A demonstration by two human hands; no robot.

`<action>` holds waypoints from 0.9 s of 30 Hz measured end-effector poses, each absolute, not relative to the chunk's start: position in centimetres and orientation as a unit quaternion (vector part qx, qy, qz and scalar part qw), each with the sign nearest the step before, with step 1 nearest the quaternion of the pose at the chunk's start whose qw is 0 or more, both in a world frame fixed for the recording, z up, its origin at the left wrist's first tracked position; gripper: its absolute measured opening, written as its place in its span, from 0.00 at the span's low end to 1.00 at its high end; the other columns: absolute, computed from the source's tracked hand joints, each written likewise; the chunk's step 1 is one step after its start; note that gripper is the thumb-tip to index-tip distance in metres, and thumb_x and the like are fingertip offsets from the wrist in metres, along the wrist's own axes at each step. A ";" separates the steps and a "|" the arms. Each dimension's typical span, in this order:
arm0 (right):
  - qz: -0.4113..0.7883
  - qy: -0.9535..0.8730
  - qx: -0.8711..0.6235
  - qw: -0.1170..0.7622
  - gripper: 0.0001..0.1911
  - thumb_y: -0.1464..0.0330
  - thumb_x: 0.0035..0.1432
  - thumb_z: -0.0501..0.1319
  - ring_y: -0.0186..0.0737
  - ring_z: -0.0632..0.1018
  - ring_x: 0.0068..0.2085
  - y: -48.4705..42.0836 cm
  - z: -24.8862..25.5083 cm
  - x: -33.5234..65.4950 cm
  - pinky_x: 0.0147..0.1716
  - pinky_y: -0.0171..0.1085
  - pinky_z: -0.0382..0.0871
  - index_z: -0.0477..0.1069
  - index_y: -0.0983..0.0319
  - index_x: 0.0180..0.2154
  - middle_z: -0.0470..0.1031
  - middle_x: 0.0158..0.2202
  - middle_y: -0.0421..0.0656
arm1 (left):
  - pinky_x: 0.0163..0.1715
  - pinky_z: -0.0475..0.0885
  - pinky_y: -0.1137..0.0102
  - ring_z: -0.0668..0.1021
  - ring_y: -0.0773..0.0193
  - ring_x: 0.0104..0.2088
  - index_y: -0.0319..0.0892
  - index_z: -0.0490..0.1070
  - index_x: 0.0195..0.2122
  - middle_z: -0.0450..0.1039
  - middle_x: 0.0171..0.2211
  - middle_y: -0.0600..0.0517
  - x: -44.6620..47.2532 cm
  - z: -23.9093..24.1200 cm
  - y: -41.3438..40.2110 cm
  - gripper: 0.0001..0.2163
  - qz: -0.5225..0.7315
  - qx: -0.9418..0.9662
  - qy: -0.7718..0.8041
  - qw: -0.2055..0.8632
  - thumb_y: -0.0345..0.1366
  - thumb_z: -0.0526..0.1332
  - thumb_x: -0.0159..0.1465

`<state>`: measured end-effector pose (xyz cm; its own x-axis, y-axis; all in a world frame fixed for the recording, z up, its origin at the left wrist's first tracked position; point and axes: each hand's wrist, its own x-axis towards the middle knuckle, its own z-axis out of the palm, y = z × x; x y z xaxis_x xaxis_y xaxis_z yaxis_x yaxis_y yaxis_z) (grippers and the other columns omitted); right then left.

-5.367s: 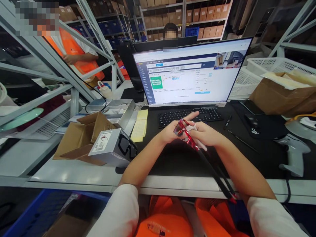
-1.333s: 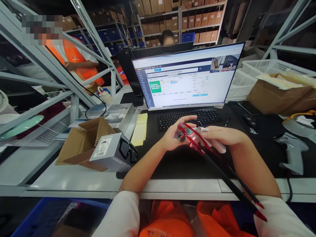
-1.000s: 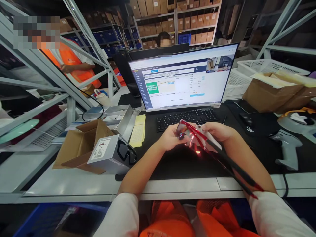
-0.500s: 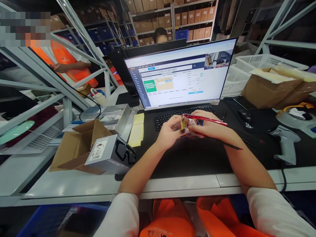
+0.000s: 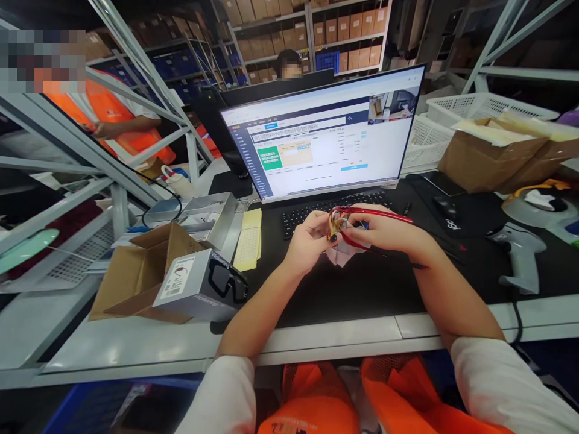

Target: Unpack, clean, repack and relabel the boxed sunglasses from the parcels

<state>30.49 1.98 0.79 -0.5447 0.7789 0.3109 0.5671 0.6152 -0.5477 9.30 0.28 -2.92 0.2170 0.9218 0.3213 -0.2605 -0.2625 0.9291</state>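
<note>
Above the black desk mat, both hands hold a pair of red-framed glasses (image 5: 384,212) with amber-looking lenses. My left hand (image 5: 308,241) closes on the lens end, thumb and fingers pinching the frame. From the other side, my right hand (image 5: 382,230) is curled round the glasses, and the red temples stretch past it to the right. A pale cloth or tissue (image 5: 342,254) hangs below the lenses between the hands. Fingers hide part of the lenses and the cloth. Just beyond the hands lies the keyboard (image 5: 294,222).
An open cardboard box (image 5: 122,277) and a grey glasses box (image 5: 194,289) stand on the left, near yellow notes (image 5: 248,239). A monitor (image 5: 316,144) rises behind. Rightward are a scanner (image 5: 520,256), a mouse (image 5: 444,208) and paper-filled cartons (image 5: 479,155). Another person (image 5: 115,111) stands back left.
The glasses have turned slightly in my hands, with the temples shifting up and left. More of the pale cloth now hangs below them. The camera view has shifted a little.
</note>
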 end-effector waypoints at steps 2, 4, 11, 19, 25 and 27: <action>0.207 -0.846 -0.398 0.289 0.17 0.56 0.67 0.59 0.43 0.76 0.41 1.7 1.0 30.6 0.42 0.38 0.65 0.76 0.59 0.32 0.79 0.40 0.44 | 0.40 0.76 0.70 0.76 0.62 0.42 0.45 0.84 0.42 0.69 0.42 0.50 9.2 -2.8 0.4 0.22 0.560 0.568 0.291 0.527 0.43 0.81 0.46; 0.259 -0.832 -0.389 0.299 0.18 0.54 0.67 0.60 0.41 0.75 0.37 1.5 1.2 31.0 0.38 0.37 0.65 0.76 0.60 0.32 0.78 0.37 0.43 | 0.41 0.76 0.70 0.76 0.62 0.43 0.45 0.84 0.42 0.69 0.43 0.50 9.1 -2.8 0.5 0.22 0.564 0.567 0.291 0.525 0.42 0.81 0.45; 0.428 -0.802 -0.306 0.283 0.17 0.55 0.62 0.64 0.40 0.76 0.38 2.2 1.2 32.1 0.38 0.36 0.68 0.76 0.62 0.43 0.79 0.39 0.44 | 0.37 0.74 0.72 0.73 0.65 0.39 0.45 0.83 0.41 0.68 0.43 0.50 8.6 -3.2 0.9 0.20 0.559 0.591 0.260 0.520 0.43 0.80 0.48; 0.510 -0.790 -0.305 0.148 0.20 0.54 0.61 0.61 0.34 0.71 0.27 2.3 0.1 29.6 0.27 0.32 0.64 0.75 0.66 0.34 0.75 0.29 0.41 | 0.52 0.75 0.61 0.76 0.51 0.55 0.47 0.82 0.48 0.71 0.55 0.42 8.6 -3.9 1.2 0.21 0.525 0.711 0.161 0.440 0.49 0.76 0.54; 0.511 -0.811 -0.266 0.107 0.24 0.50 0.62 0.60 0.34 0.69 0.29 3.0 0.4 30.5 0.28 0.32 0.62 0.73 0.67 0.33 0.73 0.29 0.42 | 0.62 0.67 0.52 0.66 0.42 0.68 0.47 0.81 0.47 0.69 0.62 0.42 7.2 -2.9 1.4 0.20 0.525 0.770 0.196 0.304 0.51 0.74 0.57; 0.514 -0.810 -0.272 0.078 0.23 0.51 0.61 0.61 0.34 0.70 0.30 3.5 0.4 31.1 0.29 0.33 0.62 0.74 0.67 0.35 0.74 0.31 0.43 | 0.62 0.68 0.51 0.65 0.42 0.68 0.48 0.80 0.47 0.70 0.61 0.42 7.2 -2.9 1.4 0.19 0.535 0.769 0.194 0.292 0.50 0.74 0.57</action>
